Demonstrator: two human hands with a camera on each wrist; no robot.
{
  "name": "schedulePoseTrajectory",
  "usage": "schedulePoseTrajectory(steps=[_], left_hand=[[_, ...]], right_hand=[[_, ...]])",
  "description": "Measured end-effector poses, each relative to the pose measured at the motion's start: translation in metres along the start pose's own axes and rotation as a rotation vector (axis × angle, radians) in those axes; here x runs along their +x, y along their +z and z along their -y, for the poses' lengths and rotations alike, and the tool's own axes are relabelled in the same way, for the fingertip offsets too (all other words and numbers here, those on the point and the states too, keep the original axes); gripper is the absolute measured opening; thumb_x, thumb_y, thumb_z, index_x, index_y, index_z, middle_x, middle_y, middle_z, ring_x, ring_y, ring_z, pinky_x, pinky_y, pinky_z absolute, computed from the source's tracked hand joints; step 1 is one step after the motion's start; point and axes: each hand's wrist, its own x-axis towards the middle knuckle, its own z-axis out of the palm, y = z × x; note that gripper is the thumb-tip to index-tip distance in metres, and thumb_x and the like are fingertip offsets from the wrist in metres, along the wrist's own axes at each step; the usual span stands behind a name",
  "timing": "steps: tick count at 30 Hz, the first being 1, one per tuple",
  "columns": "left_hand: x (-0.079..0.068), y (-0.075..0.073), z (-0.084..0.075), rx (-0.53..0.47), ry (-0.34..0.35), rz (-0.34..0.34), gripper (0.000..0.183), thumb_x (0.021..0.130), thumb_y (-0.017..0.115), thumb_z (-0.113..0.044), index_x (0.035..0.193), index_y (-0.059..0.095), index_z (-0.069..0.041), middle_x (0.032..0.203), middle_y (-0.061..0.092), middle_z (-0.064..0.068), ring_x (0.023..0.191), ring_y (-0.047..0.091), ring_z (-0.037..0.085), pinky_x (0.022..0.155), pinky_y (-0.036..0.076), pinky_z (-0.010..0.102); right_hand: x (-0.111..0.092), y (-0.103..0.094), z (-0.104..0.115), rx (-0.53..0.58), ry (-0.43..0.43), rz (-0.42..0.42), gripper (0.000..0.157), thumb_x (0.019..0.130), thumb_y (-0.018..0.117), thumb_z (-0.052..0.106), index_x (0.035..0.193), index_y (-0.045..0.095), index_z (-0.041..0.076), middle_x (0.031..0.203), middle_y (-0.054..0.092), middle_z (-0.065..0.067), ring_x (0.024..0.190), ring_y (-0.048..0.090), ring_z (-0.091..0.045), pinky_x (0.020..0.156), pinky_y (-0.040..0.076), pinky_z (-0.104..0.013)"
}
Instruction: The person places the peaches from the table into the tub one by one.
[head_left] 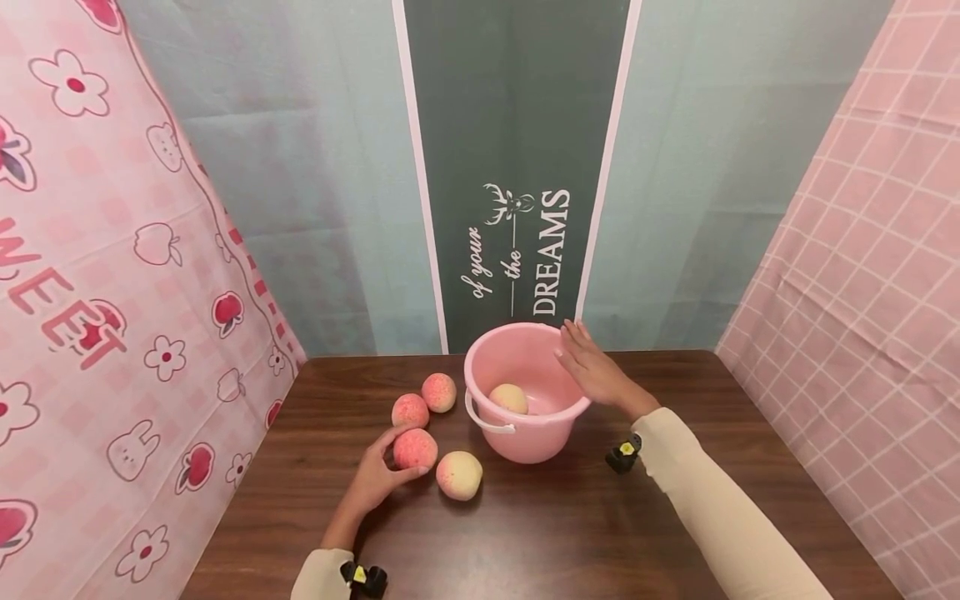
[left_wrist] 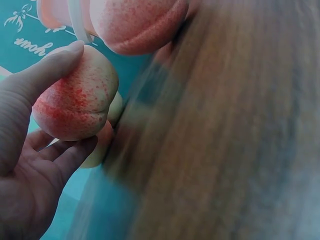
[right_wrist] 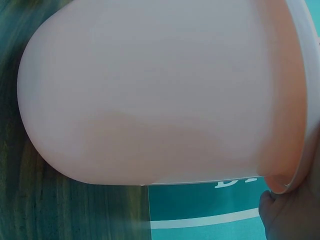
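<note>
My left hand [head_left: 375, 473] holds a reddish peach [head_left: 416, 451] between thumb and fingers. In the left wrist view the thumb lies along one side of this peach [left_wrist: 80, 97] and the fingertips touch the other. My right hand [head_left: 594, 368], fingers fairly straight, rests at the right rim of a pink bucket [head_left: 528, 443]. The bucket's outer wall [right_wrist: 160, 90] fills most of the right wrist view. Inside the bucket sits a pale peach [head_left: 508, 398]. A yellow and pink peach [head_left: 460, 477] lies just right of the held one.
Two more red peaches [head_left: 409, 411] [head_left: 438, 392] lie behind the left hand on the brown wooden table [head_left: 555, 542]. A white handle [head_left: 491, 423] hangs at the bucket's left front. Printed cloths [head_left: 345, 208] stand behind the table and along both sides.
</note>
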Motion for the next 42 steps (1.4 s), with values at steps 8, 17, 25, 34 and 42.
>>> schedulePoseTrajectory(steps=[8,17,25,34,42], left_hand=[[0.004,0.001,-0.013,-0.001,0.002,-0.034,0.073,0.075,0.093,-0.019,0.139,0.059,-0.019,0.14,0.059,0.006,0.124,0.058,0.025,0.1,0.052,0.039],[0.012,-0.001,-0.021,-0.063,0.03,-0.051,0.076,0.076,0.09,-0.01,0.143,0.056,-0.011,0.143,0.057,0.012,0.12,0.06,0.024,0.095,0.052,0.025],[0.013,0.0,-0.024,-0.061,0.054,-0.041,0.075,0.078,0.089,-0.008,0.144,0.053,-0.005,0.146,0.054,0.016,0.122,0.059,0.025,0.096,0.05,0.021],[0.017,-0.001,-0.03,-0.08,0.084,-0.052,0.075,0.077,0.091,-0.016,0.143,0.056,-0.009,0.147,0.054,0.009,0.125,0.059,0.025,0.097,0.053,0.029],[0.023,0.0,-0.039,-0.078,0.087,-0.056,0.073,0.077,0.091,-0.019,0.142,0.057,-0.015,0.147,0.055,0.002,0.127,0.057,0.024,0.101,0.051,0.039]], right_hand=[[-0.001,-0.002,0.001,0.005,0.008,0.011,0.064,0.111,0.031,0.039,0.159,0.017,0.0,0.169,0.005,-0.016,0.155,-0.004,-0.037,0.121,0.01,-0.062],[-0.001,-0.003,-0.001,0.009,0.018,0.009,0.065,0.111,0.031,0.041,0.16,0.015,0.002,0.17,0.004,-0.015,0.155,-0.005,-0.036,0.12,0.01,-0.063],[-0.002,-0.002,-0.001,0.01,0.015,0.025,0.067,0.11,0.031,0.044,0.16,0.015,0.002,0.169,0.004,-0.015,0.155,-0.004,-0.038,0.12,0.011,-0.064],[-0.003,-0.002,-0.001,0.004,0.018,0.036,0.067,0.11,0.033,0.043,0.16,0.013,0.002,0.17,0.002,-0.015,0.155,-0.007,-0.036,0.119,0.013,-0.065],[-0.002,-0.004,0.003,-0.003,0.022,0.035,0.067,0.11,0.033,0.042,0.16,0.014,0.002,0.17,0.002,-0.015,0.155,-0.007,-0.036,0.119,0.013,-0.064]])
